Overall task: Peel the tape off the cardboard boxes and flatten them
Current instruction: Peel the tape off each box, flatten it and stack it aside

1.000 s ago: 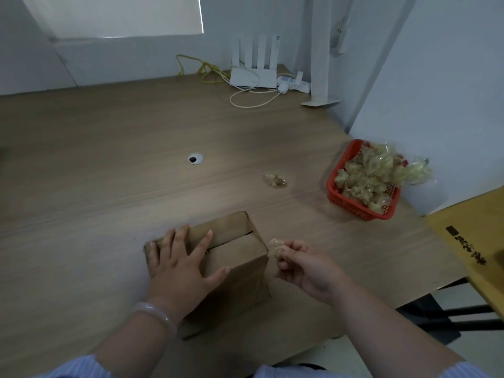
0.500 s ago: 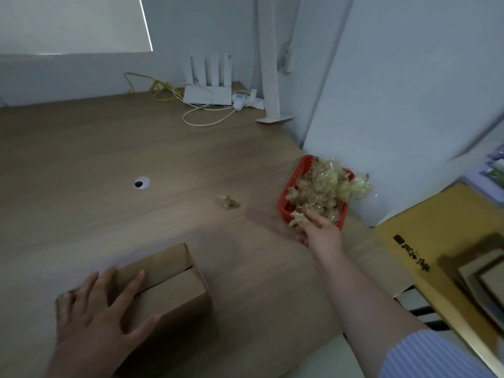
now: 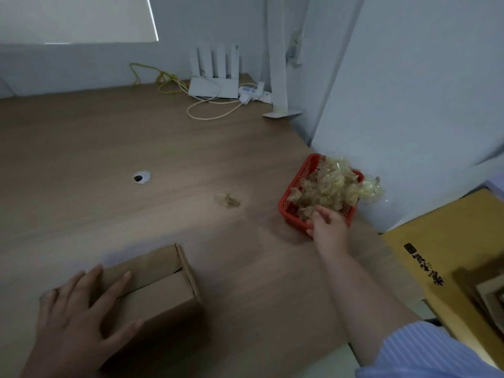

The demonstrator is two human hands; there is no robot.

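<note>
A small brown cardboard box [image 3: 161, 290] sits on the wooden table near its front edge, top flaps closed with a seam across them. My left hand [image 3: 79, 320] lies flat on the box's near left part, fingers spread. My right hand [image 3: 326, 227] reaches to the near edge of a red plastic basket [image 3: 293, 192] heaped with crumpled clear tape [image 3: 335, 186]; its fingers look relaxed, and I see nothing between them. A loose wad of tape [image 3: 228, 199] lies on the table left of the basket.
A white router [image 3: 214, 77] with cables and a power strip stands at the back against the wall. A cable hole [image 3: 141, 177] marks the table's middle. A yellow-brown large carton [image 3: 447, 249] with black print and more cardboard stands to the right, beyond the table's edge.
My right hand carried a wad of tape from beside the box over to the red basket and now shows no wad. The view swung right; my left hand stayed on the box.
</note>
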